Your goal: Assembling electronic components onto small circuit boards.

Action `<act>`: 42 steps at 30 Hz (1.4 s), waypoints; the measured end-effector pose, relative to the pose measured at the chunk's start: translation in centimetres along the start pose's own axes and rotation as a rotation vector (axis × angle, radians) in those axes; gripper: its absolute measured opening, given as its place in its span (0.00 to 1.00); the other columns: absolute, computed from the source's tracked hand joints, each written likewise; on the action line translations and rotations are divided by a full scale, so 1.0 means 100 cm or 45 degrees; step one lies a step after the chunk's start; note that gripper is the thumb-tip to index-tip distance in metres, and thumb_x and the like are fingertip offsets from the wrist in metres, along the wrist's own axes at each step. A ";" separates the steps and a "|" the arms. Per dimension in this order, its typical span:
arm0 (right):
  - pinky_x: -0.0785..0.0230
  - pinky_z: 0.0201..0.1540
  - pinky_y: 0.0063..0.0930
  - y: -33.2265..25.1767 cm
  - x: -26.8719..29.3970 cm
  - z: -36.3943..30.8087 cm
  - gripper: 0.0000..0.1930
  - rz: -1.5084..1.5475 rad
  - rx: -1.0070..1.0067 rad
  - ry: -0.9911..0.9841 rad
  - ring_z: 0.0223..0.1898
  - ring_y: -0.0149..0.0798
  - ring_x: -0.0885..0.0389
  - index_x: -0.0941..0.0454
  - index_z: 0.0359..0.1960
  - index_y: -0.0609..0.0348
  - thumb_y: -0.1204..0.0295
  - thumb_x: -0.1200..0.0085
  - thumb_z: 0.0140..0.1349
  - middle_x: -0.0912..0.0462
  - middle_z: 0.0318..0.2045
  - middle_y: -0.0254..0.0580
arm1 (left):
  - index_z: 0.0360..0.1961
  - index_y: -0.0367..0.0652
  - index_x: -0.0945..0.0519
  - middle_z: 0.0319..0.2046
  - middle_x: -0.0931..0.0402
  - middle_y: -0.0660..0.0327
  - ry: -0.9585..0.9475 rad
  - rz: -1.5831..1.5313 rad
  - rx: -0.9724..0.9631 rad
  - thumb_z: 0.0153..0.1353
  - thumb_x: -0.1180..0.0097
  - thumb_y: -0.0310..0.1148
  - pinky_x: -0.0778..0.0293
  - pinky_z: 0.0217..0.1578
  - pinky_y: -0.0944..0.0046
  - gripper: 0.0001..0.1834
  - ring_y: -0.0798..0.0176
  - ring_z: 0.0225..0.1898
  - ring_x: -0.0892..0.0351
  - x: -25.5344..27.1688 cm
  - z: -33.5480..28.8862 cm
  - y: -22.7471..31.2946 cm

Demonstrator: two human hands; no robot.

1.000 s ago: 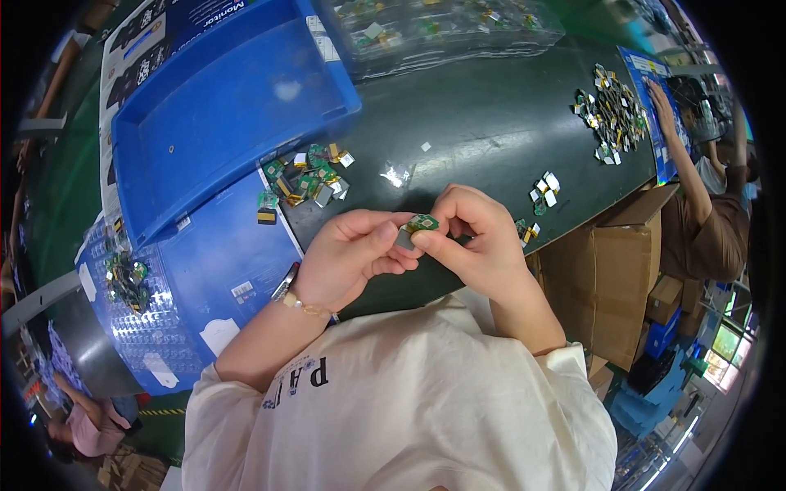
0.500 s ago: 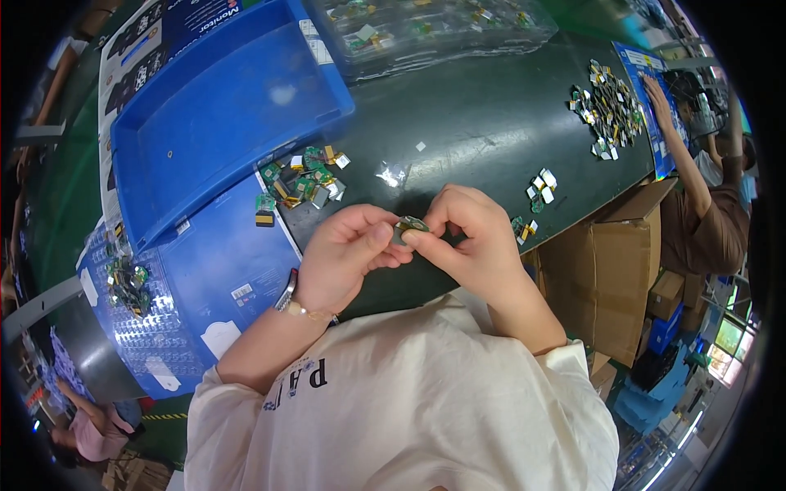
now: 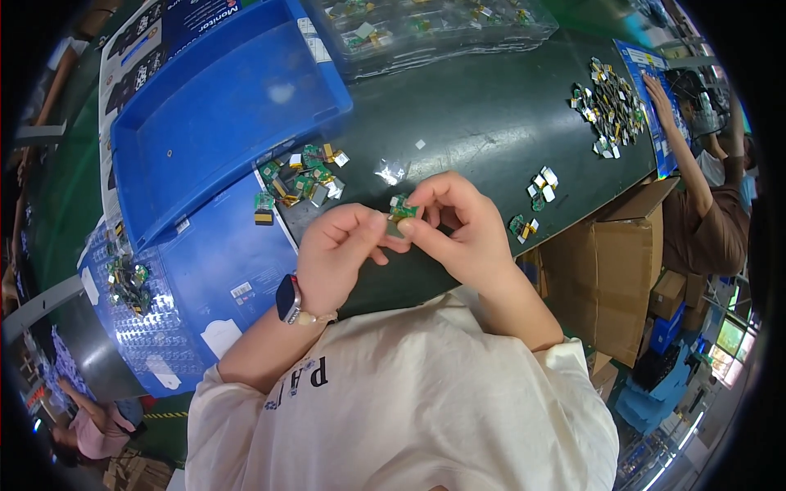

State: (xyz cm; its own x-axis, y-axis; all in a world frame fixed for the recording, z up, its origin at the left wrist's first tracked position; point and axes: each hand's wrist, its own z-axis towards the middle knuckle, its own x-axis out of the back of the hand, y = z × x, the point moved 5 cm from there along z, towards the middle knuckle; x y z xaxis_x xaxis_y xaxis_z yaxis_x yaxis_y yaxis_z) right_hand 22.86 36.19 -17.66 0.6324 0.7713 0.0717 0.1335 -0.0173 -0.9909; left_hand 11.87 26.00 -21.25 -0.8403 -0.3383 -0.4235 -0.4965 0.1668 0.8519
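Pinching, left hand (image 3: 340,250): thumb and forefinger closed on the left edge of the small green circuit board (image 3: 401,210).
Board: held between both hands' fingertips, above the dark table (image 3: 483,123).
Right hand (image 3: 458,225): fingertips closed on its right edge.

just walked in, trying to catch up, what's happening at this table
A person pinches a small green circuit board between the left hand and the right hand, above a dark green table. A pile of similar boards lies beside an empty blue bin. At the far right, another person's hand touches another scattered pile.
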 end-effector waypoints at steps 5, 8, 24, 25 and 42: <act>0.34 0.31 0.23 -0.018 0.002 0.001 0.09 -0.687 0.667 0.141 0.26 0.32 0.25 0.24 0.28 0.57 0.77 0.36 0.45 0.21 0.26 0.35 | 0.41 0.35 0.23 0.36 0.21 0.58 0.035 -0.229 -0.031 0.64 0.50 0.32 0.27 0.33 0.71 0.11 0.67 0.34 0.21 0.000 -0.001 -0.002; 0.33 0.31 0.28 -0.021 0.003 0.000 0.09 -0.697 0.714 0.280 0.27 0.38 0.22 0.23 0.24 0.56 0.75 0.35 0.41 0.20 0.25 0.37 | 0.44 0.34 0.24 0.38 0.21 0.57 0.045 -0.307 -0.053 0.63 0.49 0.29 0.27 0.33 0.70 0.11 0.67 0.35 0.21 -0.002 0.000 -0.001; 0.35 0.30 0.28 -0.022 0.002 0.000 0.09 -0.892 0.791 0.161 0.27 0.39 0.25 0.25 0.24 0.54 0.77 0.38 0.41 0.23 0.26 0.35 | 0.38 0.33 0.20 0.35 0.23 0.64 0.115 0.096 -0.263 0.54 0.42 0.18 0.29 0.37 0.75 0.09 0.72 0.34 0.24 0.001 -0.003 0.005; 0.35 0.30 0.29 -0.022 0.003 0.000 0.09 -0.918 0.796 0.138 0.27 0.39 0.25 0.25 0.25 0.54 0.78 0.39 0.41 0.23 0.26 0.35 | 0.38 0.34 0.20 0.35 0.23 0.64 0.110 0.178 -0.301 0.54 0.42 0.18 0.29 0.37 0.75 0.09 0.72 0.35 0.24 -0.001 -0.002 0.006; 0.36 0.43 0.36 -0.023 0.008 0.038 0.08 -0.988 0.702 0.101 0.40 0.47 0.27 0.31 0.27 0.56 0.79 0.45 0.47 0.25 0.36 0.42 | 0.53 0.38 0.30 0.45 0.24 0.57 0.056 -0.905 -0.085 0.66 0.54 0.34 0.27 0.45 0.66 0.17 0.67 0.42 0.24 0.017 0.008 -0.004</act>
State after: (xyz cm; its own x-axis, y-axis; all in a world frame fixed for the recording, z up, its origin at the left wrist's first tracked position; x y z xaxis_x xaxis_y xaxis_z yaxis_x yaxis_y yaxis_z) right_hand 20.21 39.28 -15.76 0.5713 0.3958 0.7190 0.1723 0.7987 -0.5766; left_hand 10.44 26.10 -22.61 -0.3084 -0.3814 -0.8714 -0.9050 -0.1645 0.3923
